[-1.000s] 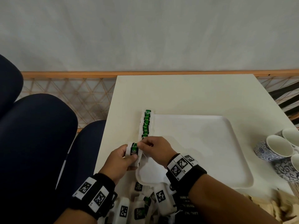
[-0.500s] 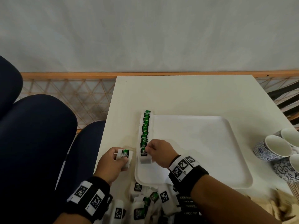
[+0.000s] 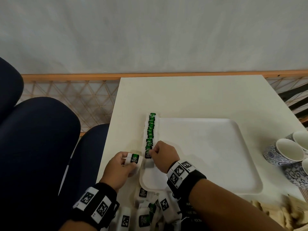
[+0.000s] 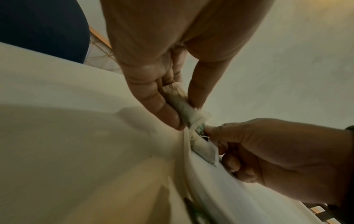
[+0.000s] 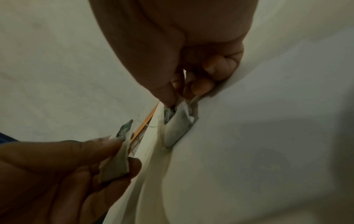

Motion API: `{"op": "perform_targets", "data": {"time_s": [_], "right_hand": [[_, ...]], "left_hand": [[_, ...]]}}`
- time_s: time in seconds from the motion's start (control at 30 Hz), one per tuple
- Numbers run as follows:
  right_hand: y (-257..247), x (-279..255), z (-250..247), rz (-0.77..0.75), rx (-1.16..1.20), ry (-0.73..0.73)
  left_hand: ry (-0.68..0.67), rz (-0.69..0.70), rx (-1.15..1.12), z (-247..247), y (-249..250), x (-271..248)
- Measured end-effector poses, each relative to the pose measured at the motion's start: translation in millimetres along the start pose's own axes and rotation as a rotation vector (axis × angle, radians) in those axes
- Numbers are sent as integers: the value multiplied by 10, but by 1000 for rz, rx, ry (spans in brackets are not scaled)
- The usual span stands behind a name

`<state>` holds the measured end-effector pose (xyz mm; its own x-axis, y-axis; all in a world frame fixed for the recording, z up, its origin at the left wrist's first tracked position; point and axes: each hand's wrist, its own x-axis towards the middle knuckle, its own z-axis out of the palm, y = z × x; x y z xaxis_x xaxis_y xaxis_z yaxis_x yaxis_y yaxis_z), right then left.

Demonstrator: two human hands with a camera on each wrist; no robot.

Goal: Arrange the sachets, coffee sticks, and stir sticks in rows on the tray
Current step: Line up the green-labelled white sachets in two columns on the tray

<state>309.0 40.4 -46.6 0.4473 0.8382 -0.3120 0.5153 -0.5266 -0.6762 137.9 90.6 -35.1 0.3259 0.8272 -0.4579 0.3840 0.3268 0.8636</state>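
Your left hand [image 3: 120, 165] is held just left of your right one, with the thumb and fingers [image 5: 107, 145] curled together in a pinch. Your right hand [image 3: 164, 155] is lowered with the knuckles up, the thumb and forefinger [image 4: 216, 128] pinched together and the other fingers curled under. Both forearms come in from the near side, each with a black band at the wrist.
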Motion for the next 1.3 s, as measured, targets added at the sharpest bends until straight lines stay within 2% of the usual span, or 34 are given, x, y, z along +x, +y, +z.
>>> {"op": "perform_targets", "data": {"time_s": [0.1,0.17,0.37,0.67,0.9,1.0,1.13,1.2,1.3], "right_hand": [[-4,-11,5,19,46,44],[-32,-40,-31,-32,62,62],[-91,-197,-126,-182,148,-247],[108,-177,-154,-110,-137,-219],[45,-155,-85,-27,-177,-159],[10,-159,-80,-23,-183,-150],[-22,-216,-128,-7,-70,-97],[-27,-279,-187,-93,-98,-105],[-50,-430,-314,-267,-216,-253]], "left_hand": [[-13,9,16,16,24,-16],[-16,17,2,14,44,-20],[-70,27,-53,45,117,-32],[-1,7,107,4,69,-39],[2,23,181,-15,44,-56],[-10,49,288,-62,53,-82],[-73,120,538,-172,81,-212],[-143,143,672,-241,78,-316],[-293,158,834,-315,64,-499]]}}
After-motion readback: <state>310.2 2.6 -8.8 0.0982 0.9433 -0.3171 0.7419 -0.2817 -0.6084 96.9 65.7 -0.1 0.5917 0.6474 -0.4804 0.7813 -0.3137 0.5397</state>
